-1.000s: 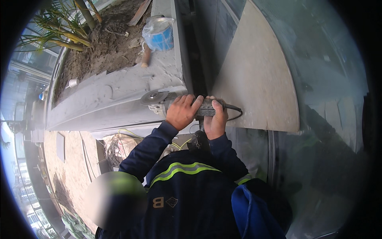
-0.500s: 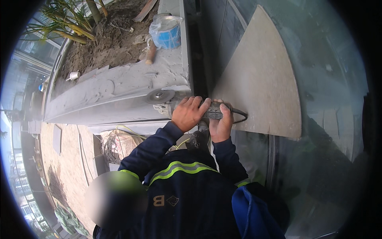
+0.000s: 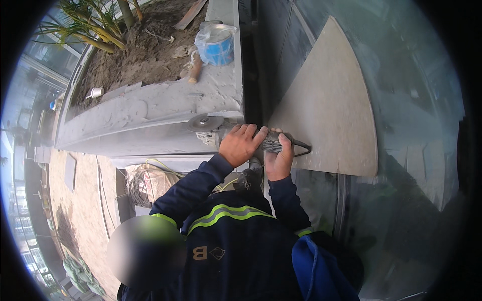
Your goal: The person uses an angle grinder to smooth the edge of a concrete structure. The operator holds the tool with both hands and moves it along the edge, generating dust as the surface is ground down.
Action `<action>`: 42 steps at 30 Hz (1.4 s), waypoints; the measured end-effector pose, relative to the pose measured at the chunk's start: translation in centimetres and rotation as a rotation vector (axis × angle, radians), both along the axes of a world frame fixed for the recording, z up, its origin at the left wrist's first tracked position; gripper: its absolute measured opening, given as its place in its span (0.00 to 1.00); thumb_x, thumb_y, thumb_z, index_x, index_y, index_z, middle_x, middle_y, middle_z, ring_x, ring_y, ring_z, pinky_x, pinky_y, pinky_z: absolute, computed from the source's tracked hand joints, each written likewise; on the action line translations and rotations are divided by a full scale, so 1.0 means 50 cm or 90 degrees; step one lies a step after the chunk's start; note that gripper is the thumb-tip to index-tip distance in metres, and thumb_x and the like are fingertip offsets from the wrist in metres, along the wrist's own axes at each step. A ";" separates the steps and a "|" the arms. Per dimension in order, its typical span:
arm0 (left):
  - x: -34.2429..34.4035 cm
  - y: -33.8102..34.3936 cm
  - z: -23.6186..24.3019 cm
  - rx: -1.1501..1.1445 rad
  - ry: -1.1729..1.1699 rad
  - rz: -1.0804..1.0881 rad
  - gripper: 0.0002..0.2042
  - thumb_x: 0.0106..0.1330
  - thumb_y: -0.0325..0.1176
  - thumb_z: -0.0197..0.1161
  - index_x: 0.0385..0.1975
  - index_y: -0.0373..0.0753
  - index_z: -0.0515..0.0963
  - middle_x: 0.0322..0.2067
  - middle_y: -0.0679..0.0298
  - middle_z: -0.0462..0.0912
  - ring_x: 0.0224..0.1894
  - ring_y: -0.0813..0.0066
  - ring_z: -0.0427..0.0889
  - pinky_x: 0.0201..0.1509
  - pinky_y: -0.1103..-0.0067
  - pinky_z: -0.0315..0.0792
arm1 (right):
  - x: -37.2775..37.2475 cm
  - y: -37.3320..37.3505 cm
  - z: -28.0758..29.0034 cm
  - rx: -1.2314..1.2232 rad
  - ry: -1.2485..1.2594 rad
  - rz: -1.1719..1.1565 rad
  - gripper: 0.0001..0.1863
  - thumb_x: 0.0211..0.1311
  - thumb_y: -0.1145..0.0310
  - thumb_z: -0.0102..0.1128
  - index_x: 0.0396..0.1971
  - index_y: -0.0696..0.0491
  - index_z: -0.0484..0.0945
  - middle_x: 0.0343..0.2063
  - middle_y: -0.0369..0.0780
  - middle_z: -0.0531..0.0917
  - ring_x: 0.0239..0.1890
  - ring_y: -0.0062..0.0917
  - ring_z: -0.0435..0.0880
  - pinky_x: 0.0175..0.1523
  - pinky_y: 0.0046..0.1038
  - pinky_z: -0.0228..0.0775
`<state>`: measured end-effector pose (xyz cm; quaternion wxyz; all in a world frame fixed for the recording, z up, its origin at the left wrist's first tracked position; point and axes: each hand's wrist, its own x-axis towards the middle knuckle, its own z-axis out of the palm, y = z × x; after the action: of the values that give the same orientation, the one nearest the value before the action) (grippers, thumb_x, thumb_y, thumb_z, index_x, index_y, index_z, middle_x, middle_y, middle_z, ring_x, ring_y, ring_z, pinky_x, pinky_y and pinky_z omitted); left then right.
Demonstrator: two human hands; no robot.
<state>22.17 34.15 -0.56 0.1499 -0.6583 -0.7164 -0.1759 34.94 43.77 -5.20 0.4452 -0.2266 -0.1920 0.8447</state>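
Note:
Both my hands grip an angle grinder (image 3: 213, 136) held sideways at the near corner of a grey planter ledge (image 3: 165, 110). My left hand (image 3: 243, 144) is wrapped over the body behind the head. Around the rear handle, my right hand (image 3: 279, 159) is closed, its thumb on top. The grey cutting disc (image 3: 206, 123) points left, by the ledge's front edge; whether it touches the edge I cannot tell. A black cord (image 3: 302, 147) leaves the grinder's rear end beside a large beige panel (image 3: 331, 110) that tapers toward the far end.
On the ledge stand a blue bucket in clear plastic (image 3: 219, 50) and a wooden-handled tool (image 3: 195, 69). Soil and a palm plant (image 3: 103, 32) fill the planter. A white cup (image 3: 96, 93) lies at its left. Below are a sack with coiled cable (image 3: 143, 185) and a glass wall (image 3: 416, 100) at right.
The view has shifted slightly, so the ledge and bucket appear a little lower and further right. Both hands keep the same hold on the grinder.

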 end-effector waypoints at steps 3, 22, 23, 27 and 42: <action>0.007 0.001 0.007 0.000 -0.009 -0.009 0.25 0.64 0.35 0.64 0.63 0.44 0.77 0.42 0.58 0.81 0.41 0.60 0.87 0.46 0.67 0.80 | 0.009 0.003 -0.003 0.006 0.007 -0.001 0.13 0.69 0.67 0.63 0.49 0.57 0.82 0.48 0.41 0.85 0.54 0.31 0.84 0.66 0.37 0.73; 0.010 0.004 0.009 -0.004 -0.006 0.000 0.26 0.63 0.35 0.65 0.63 0.44 0.77 0.44 0.58 0.82 0.42 0.59 0.87 0.46 0.67 0.81 | 0.005 0.008 -0.001 0.012 0.003 0.003 0.13 0.68 0.67 0.64 0.48 0.56 0.81 0.47 0.41 0.85 0.54 0.30 0.84 0.66 0.37 0.73; 0.013 0.004 0.012 -0.004 -0.008 -0.002 0.25 0.63 0.35 0.65 0.63 0.44 0.77 0.44 0.58 0.82 0.42 0.59 0.87 0.46 0.67 0.81 | 0.010 0.009 0.003 0.015 0.002 0.003 0.13 0.68 0.67 0.64 0.48 0.56 0.81 0.47 0.41 0.85 0.54 0.31 0.84 0.66 0.37 0.73; 0.016 0.006 0.005 0.015 0.004 -0.007 0.24 0.64 0.34 0.63 0.63 0.43 0.77 0.43 0.59 0.81 0.42 0.61 0.86 0.47 0.68 0.80 | 0.018 0.010 0.013 0.002 0.004 -0.002 0.12 0.65 0.70 0.67 0.46 0.55 0.78 0.47 0.42 0.84 0.53 0.32 0.84 0.65 0.37 0.74; 0.019 0.008 0.019 0.019 -0.014 -0.018 0.22 0.65 0.33 0.61 0.61 0.42 0.77 0.41 0.59 0.79 0.43 0.62 0.84 0.49 0.68 0.78 | 0.023 0.010 0.025 0.013 -0.012 -0.008 0.12 0.64 0.70 0.67 0.45 0.54 0.78 0.47 0.42 0.83 0.54 0.32 0.83 0.66 0.37 0.73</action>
<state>23.13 34.55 0.41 0.1490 -0.6640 -0.7061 -0.1957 36.09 44.25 -3.94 0.4508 -0.2314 -0.2035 0.8377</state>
